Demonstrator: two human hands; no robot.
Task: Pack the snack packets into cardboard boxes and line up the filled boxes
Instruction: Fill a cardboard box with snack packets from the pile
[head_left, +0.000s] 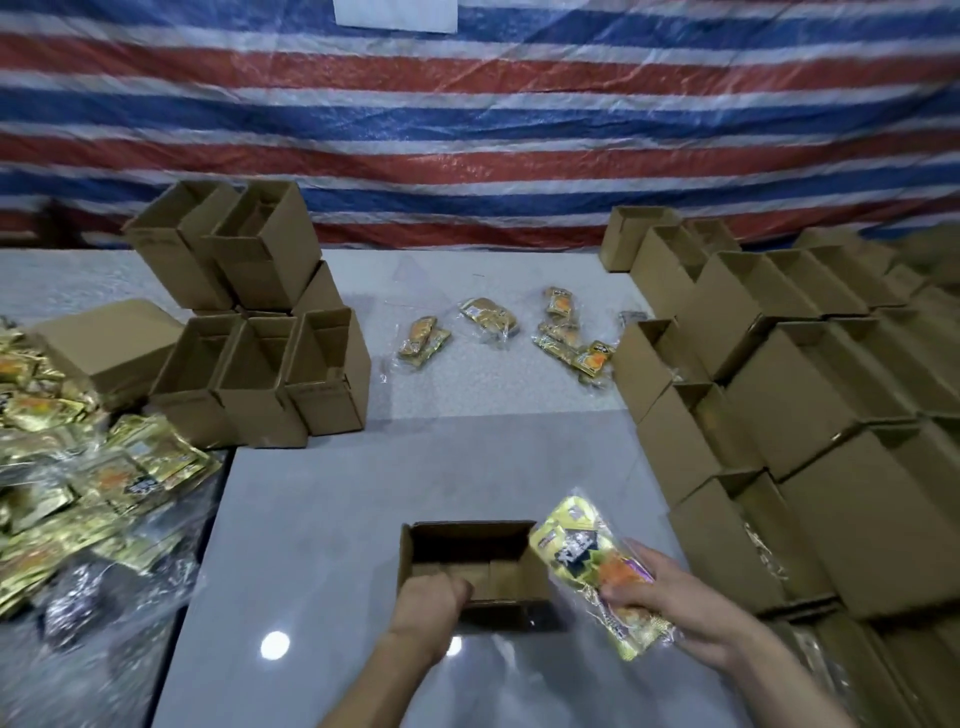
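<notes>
An open, empty cardboard box (498, 545) stands on the grey table (322, 519) in front of me. My left hand (428, 605) grips the box's near left rim, fingers curled over the edge. My right hand (675, 605) holds a clear bag of yellow snack packets (582, 556) just right of the box, its upper end tilted toward the opening. A heap of gold snack packets (78, 483) in plastic lies at the left. Three small bundles of packets (423, 336) (489, 316) (569, 332) lie farther back on the table.
Open boxes (260, 364) are stacked two high at the back left, next to one closed box (111, 343). Many boxes (810, 415) stand in rows along the right side. A red, white and blue striped tarp (467, 114) hangs behind the table.
</notes>
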